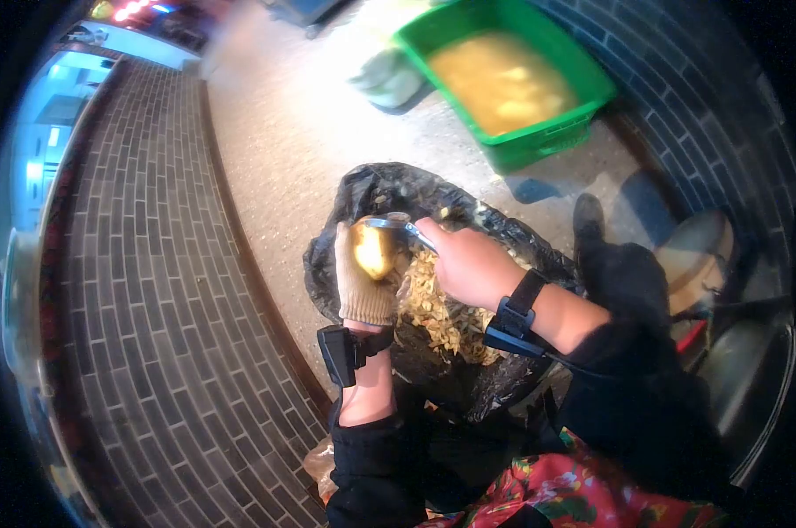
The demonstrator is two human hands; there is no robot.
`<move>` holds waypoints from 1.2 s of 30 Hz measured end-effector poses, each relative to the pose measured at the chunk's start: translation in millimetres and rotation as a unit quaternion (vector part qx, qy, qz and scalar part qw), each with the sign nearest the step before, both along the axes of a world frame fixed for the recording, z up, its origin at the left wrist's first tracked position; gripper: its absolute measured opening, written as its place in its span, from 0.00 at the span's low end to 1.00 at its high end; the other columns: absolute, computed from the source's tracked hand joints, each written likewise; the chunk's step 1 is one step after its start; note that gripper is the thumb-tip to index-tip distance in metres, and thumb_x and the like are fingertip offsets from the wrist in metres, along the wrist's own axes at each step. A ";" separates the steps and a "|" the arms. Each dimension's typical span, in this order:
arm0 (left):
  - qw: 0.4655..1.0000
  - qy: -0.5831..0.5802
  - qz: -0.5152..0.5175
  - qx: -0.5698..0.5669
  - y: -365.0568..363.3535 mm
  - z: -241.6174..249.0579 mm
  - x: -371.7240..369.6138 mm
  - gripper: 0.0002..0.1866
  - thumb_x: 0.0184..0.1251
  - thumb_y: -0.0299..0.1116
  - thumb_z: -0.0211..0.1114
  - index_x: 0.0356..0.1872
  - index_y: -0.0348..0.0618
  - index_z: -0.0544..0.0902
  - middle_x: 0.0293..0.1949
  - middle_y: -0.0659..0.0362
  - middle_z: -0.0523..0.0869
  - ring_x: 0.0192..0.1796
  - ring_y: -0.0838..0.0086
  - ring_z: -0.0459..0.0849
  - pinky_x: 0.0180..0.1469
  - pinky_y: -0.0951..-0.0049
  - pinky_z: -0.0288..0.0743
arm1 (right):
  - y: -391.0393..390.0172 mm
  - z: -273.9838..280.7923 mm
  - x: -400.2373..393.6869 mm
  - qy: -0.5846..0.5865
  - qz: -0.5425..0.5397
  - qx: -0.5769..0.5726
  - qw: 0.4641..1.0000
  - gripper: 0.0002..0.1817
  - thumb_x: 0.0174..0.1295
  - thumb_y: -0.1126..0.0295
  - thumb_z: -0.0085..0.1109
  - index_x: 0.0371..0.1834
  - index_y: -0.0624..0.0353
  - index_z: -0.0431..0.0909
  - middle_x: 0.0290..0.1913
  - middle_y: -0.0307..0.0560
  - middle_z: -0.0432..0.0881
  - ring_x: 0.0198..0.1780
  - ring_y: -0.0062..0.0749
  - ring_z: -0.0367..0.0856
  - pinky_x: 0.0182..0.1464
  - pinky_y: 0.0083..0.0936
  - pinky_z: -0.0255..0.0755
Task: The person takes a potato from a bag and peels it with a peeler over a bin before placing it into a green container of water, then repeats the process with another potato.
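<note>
My left hand [363, 286], in a knitted glove, is closed around a yellow peeled potato [373, 249]. In my right hand [468, 264] is a peeler [398, 224], gripped by its handle, its head lying across the top of the potato. Both hands are over a black plastic bag [398, 180] spread wide on the floor. A heap of pale peelings [446, 317] fills the middle of the bag, below and between my wrists.
Ahead to the right stands a green crate [539, 145] with yellowish liquid and pale pieces in it. A blurred whitish bundle [387, 81] sits left of it. Brick-patterned walls [151, 264] rise on both sides. My shoe [589, 216] and a round tan object [693, 260] are at right.
</note>
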State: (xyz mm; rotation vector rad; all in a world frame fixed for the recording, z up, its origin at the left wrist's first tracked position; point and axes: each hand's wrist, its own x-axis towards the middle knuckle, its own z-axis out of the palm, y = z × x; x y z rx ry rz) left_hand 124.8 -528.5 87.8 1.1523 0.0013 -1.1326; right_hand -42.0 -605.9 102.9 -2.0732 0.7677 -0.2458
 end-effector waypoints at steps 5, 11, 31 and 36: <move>0.999 -0.027 0.020 -0.016 -1.6 -6.9 -1.5 0.21 0.69 0.55 0.57 0.41 0.46 0.79 0.33 0.59 0.85 0.31 0.71 0.84 0.26 0.77 0.76 | 12.8 -5.2 4.4 0.015 0.024 -0.001 1.000 0.30 0.56 0.77 0.51 0.65 0.66 0.62 0.28 0.61 0.81 0.32 0.58 0.81 0.35 0.47 0.75; 0.991 -0.021 0.130 0.034 -3.7 -18.3 -2.5 0.24 0.65 0.60 0.58 0.39 0.47 0.79 0.31 0.60 0.84 0.29 0.69 0.82 0.27 0.72 0.75 | 29.1 -4.5 7.9 0.040 0.043 -0.002 0.998 0.33 0.53 0.79 0.51 0.67 0.69 0.61 0.26 0.62 0.80 0.31 0.56 0.82 0.34 0.46 0.75; 0.999 0.037 -0.008 -0.011 6.1 2.7 9.1 0.31 0.66 0.66 0.48 0.41 0.45 0.79 0.31 0.55 0.83 0.29 0.64 0.82 0.24 0.70 0.76 | -0.4 -0.1 -0.5 -0.011 0.003 0.037 0.999 0.27 0.58 0.76 0.49 0.64 0.55 0.64 0.29 0.65 0.81 0.33 0.60 0.81 0.37 0.50 0.74; 0.998 0.051 0.039 -0.004 -1.1 10.5 -2.8 0.19 0.66 0.53 0.60 0.41 0.47 0.80 0.32 0.58 0.85 0.30 0.70 0.85 0.25 0.74 0.79 | -1.8 -2.4 -0.6 0.000 0.004 0.034 0.999 0.28 0.58 0.76 0.49 0.65 0.55 0.64 0.29 0.65 0.81 0.33 0.60 0.81 0.37 0.49 0.74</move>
